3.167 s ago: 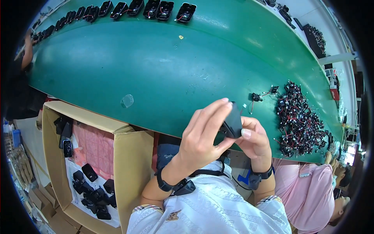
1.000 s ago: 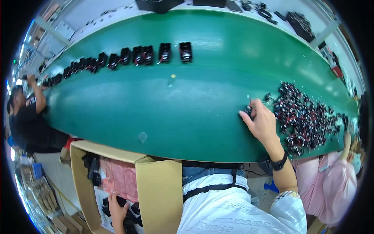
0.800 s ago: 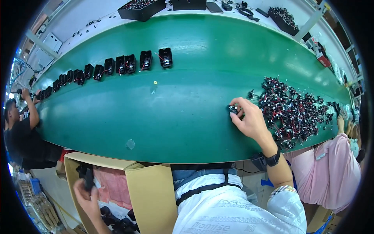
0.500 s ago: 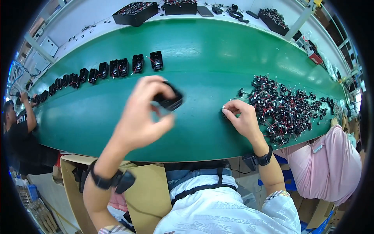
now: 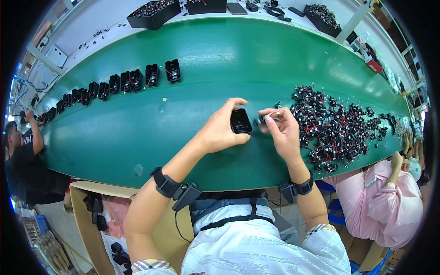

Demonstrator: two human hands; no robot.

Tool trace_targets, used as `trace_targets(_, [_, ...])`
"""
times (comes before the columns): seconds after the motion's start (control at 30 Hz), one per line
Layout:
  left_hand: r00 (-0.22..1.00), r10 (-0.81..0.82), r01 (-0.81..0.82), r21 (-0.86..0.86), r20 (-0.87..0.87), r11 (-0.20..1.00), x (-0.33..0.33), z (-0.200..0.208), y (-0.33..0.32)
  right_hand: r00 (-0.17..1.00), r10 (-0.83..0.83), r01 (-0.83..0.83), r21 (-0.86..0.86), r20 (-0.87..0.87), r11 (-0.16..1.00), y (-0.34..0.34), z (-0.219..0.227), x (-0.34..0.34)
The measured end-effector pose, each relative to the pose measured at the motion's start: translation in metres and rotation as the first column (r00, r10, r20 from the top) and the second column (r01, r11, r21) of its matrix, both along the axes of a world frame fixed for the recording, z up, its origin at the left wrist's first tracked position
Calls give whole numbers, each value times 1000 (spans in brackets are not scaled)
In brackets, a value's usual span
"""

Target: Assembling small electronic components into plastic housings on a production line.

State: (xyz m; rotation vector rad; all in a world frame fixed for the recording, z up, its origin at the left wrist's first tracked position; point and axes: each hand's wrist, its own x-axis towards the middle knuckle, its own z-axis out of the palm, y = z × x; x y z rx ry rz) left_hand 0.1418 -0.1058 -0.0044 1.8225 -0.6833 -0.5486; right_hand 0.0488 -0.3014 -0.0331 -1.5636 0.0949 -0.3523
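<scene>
My left hand is closed around a black plastic housing, its hollow side turned up above the green table. Close to its right side, my right hand pinches a small black part with a wire. A narrow gap separates this part from the housing. Just right of my right hand spreads a large heap of small black wired parts, with red wires and white connectors. At the left, a row of black housings runs away along the green table.
Black bins of wired parts stand on the white shelf at the back. An open cardboard box sits below the table's front edge at left. One person in black works at far left; another in pink sits at right.
My left hand has carried the housing right, beside my right hand, and turned it hollow side up. My right hand has risen slightly with the small wired part in its fingers.
</scene>
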Motion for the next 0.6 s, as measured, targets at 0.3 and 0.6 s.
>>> trace_targets(0.3, [820, 177, -233, 34, 544, 972, -22, -20, -4, 1000, 16, -15, -163, 1, 987, -4, -4, 3])
trace_targets(0.6, [810, 460, -423, -183, 364, 888, -76, -26, 28, 952, 304, -148, 800, -44, 581, 15, 4, -25])
